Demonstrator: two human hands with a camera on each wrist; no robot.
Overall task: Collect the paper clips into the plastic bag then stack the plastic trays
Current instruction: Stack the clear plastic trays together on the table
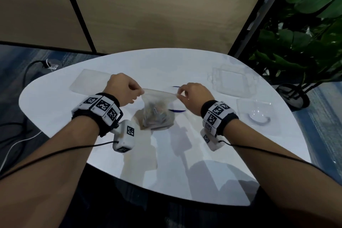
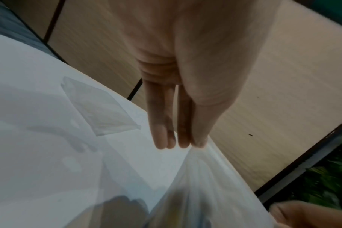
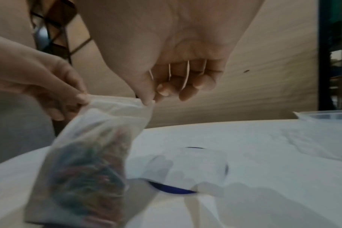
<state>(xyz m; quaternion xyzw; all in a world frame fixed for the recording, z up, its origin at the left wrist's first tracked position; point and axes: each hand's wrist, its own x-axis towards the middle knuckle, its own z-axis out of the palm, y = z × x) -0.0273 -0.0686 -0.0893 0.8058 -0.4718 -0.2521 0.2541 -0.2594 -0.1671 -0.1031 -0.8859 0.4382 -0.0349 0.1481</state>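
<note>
A clear plastic bag (image 1: 157, 109) full of coloured paper clips (image 3: 88, 174) hangs between my hands with its bottom at the white table (image 1: 55, 113). My left hand (image 1: 125, 89) pinches the bag's top left corner. My right hand (image 1: 190, 92) pinches the top right corner, thumb against forefinger, other fingers curled. The bag's top edge (image 3: 115, 100) is stretched flat between them. A clear plastic tray (image 1: 234, 81) lies at the far right, a second clear tray (image 1: 257, 114) nearer on the right, and a third clear flat tray (image 1: 88, 81) at the far left.
A round tray with a blue rim (image 3: 172, 189) lies on the table just behind the bag. A potted plant (image 1: 303, 33) stands off the table's right side. Cables (image 1: 18, 140) lie on the floor to the left. Wood panels rise behind the table.
</note>
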